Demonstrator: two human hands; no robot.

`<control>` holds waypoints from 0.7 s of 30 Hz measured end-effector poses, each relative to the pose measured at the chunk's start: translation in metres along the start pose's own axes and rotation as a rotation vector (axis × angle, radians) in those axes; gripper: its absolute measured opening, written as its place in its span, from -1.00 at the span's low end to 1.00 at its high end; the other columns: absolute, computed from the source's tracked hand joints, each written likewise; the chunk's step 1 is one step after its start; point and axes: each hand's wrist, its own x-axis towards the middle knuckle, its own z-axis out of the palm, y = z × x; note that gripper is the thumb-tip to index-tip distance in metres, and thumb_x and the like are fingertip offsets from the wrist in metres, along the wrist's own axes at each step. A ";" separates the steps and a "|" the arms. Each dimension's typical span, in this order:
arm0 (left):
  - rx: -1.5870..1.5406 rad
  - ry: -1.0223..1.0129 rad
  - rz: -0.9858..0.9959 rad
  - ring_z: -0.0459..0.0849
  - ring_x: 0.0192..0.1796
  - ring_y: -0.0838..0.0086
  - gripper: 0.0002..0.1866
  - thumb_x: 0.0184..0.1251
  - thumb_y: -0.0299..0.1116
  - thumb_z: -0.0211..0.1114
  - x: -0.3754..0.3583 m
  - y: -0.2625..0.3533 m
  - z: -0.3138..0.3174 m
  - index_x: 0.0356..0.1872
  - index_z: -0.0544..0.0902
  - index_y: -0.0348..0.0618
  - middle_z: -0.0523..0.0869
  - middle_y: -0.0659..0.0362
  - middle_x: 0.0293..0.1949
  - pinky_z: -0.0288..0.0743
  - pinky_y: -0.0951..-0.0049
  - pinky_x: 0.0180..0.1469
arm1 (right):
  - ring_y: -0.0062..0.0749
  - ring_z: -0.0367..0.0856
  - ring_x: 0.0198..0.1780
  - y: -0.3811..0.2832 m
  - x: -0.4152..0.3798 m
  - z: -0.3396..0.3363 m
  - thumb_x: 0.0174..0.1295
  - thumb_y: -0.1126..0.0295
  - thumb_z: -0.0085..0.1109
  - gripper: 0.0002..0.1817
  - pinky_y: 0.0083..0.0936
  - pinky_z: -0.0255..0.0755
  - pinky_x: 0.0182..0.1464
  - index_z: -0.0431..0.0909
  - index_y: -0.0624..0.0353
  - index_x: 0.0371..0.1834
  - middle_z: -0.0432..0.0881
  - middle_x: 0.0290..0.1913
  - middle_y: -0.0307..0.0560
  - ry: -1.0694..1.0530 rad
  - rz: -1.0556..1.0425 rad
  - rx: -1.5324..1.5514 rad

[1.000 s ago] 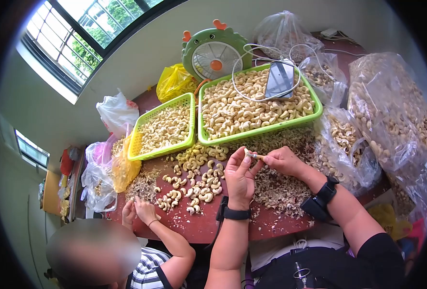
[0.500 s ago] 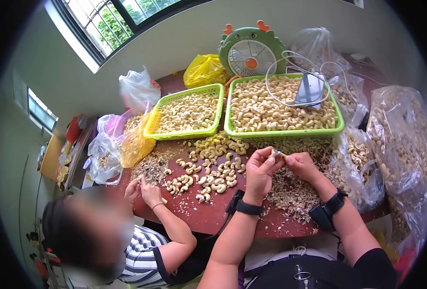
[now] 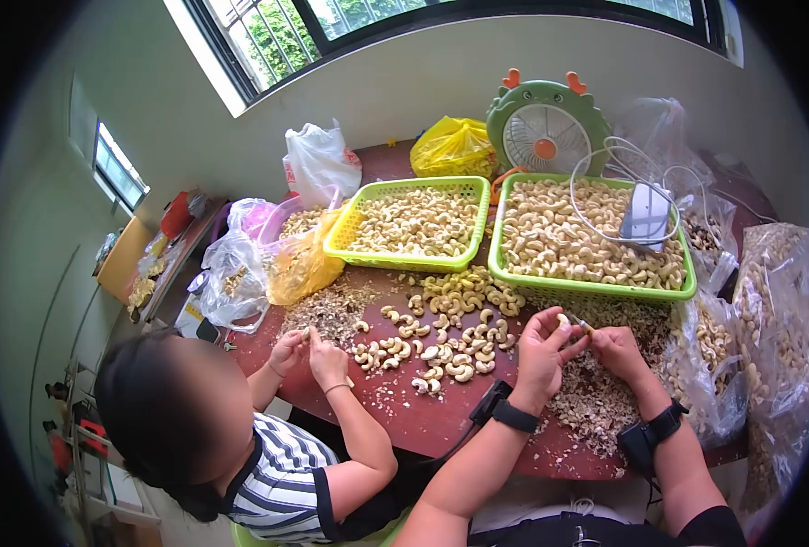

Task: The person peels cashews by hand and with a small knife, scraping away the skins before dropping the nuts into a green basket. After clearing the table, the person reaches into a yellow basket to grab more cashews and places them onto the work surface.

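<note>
Above the table edge, my left hand [image 3: 543,351] pinches a pale cashew [image 3: 563,320] between thumb and fingers. My right hand [image 3: 618,352] is closed close beside it, its fingertips around a small thin tool [image 3: 581,324], whose exact kind is too small to tell. Beneath both hands spreads a heap of brownish skin flakes [image 3: 596,410]. Loose cashews [image 3: 459,351] lie to the left of my left hand. Just beyond my hands stands a green basket [image 3: 596,290] full of cashews.
A co-worker [image 3: 281,465] sits at left, both hands raised over the table [image 3: 395,410]. Behind are a second basket [image 3: 404,263], a green fan [image 3: 550,100] and a phone [image 3: 646,217] with a white cable. Bags of cashews [image 3: 778,319] crowd the right; more plastic bags [image 3: 236,283] stand left.
The camera view has turned, so the scene sits further right and lower. My hands remain close together, and the cashew in my left fingers now shows more plainly.
</note>
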 end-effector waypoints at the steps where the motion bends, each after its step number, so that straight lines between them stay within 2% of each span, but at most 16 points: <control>1: 0.009 0.014 -0.006 0.53 -0.21 0.44 -0.72 0.16 -0.60 0.07 0.000 0.000 0.000 -0.08 0.33 -0.25 0.46 0.16 -0.25 0.59 0.36 -0.16 | -0.75 0.25 -0.66 -0.001 0.000 0.001 0.16 0.08 -0.01 -0.58 -0.73 0.13 -0.64 0.52 0.24 -0.60 0.39 -0.70 -0.37 0.009 0.000 0.013; 2: 0.021 0.029 -0.021 0.54 -0.20 0.43 -0.73 0.16 -0.60 0.08 0.001 -0.001 0.000 -0.10 0.34 -0.25 0.47 0.15 -0.24 0.60 0.34 -0.17 | -0.74 0.23 -0.68 0.000 -0.001 0.003 0.18 0.09 -0.03 -0.56 -0.73 0.09 -0.65 0.47 0.22 -0.68 0.36 -0.73 -0.37 0.039 -0.007 -0.004; 5: 0.034 0.043 -0.009 0.56 -0.23 0.43 -0.74 0.15 -0.57 0.13 0.002 -0.004 -0.001 -0.13 0.35 -0.25 0.51 0.13 -0.24 0.59 0.36 -0.17 | -0.73 0.21 -0.69 0.000 0.001 -0.001 0.18 0.08 -0.05 -0.53 -0.71 0.04 -0.66 0.42 0.19 -0.76 0.32 -0.75 -0.37 0.030 -0.030 -0.036; 6: 0.038 0.039 -0.002 0.55 -0.28 0.49 -0.71 0.15 -0.54 0.15 0.002 -0.005 -0.001 -0.09 0.36 -0.25 0.52 0.16 -0.25 0.59 0.42 -0.22 | -0.72 0.20 -0.70 -0.007 0.000 0.000 0.19 0.07 -0.08 -0.50 -0.70 0.02 -0.67 0.38 0.17 -0.80 0.30 -0.77 -0.37 0.042 -0.006 -0.068; 9: 0.084 0.015 0.025 0.53 -0.34 0.59 -0.66 0.15 -0.52 0.16 0.002 -0.003 -0.002 -0.03 0.35 -0.24 0.53 0.21 -0.27 0.58 0.50 -0.29 | -0.72 0.20 -0.70 -0.005 -0.001 -0.004 0.19 0.06 -0.08 -0.49 -0.70 0.04 -0.66 0.38 0.18 -0.80 0.30 -0.77 -0.36 0.033 0.042 -0.033; 10: 0.115 0.035 0.032 0.50 -0.39 0.66 -0.64 0.14 -0.51 0.17 0.001 -0.003 -0.002 -0.02 0.36 -0.23 0.54 0.25 -0.29 0.55 0.59 -0.37 | -0.71 0.20 -0.71 -0.001 0.000 -0.005 0.19 0.05 -0.08 -0.48 -0.69 0.05 -0.65 0.38 0.19 -0.81 0.29 -0.78 -0.36 0.032 0.034 -0.025; 13: 0.143 0.014 0.034 0.50 -0.40 0.65 -0.66 0.12 -0.52 0.18 0.004 -0.005 -0.007 -0.04 0.39 -0.24 0.54 0.25 -0.30 0.52 0.62 -0.38 | -0.70 0.19 -0.72 -0.006 0.000 -0.002 0.19 0.04 -0.07 -0.48 -0.69 0.05 -0.66 0.38 0.19 -0.81 0.28 -0.80 -0.36 0.046 -0.022 -0.058; 21: 0.136 0.054 0.036 0.50 -0.37 0.61 -0.67 0.13 -0.52 0.15 0.006 -0.007 -0.007 -0.04 0.40 -0.26 0.54 0.19 -0.25 0.51 0.58 -0.33 | -0.71 0.18 -0.73 -0.002 0.000 -0.004 0.19 0.10 -0.08 -0.50 -0.69 0.05 -0.67 0.37 0.20 -0.81 0.29 -0.80 -0.35 0.066 -0.003 -0.069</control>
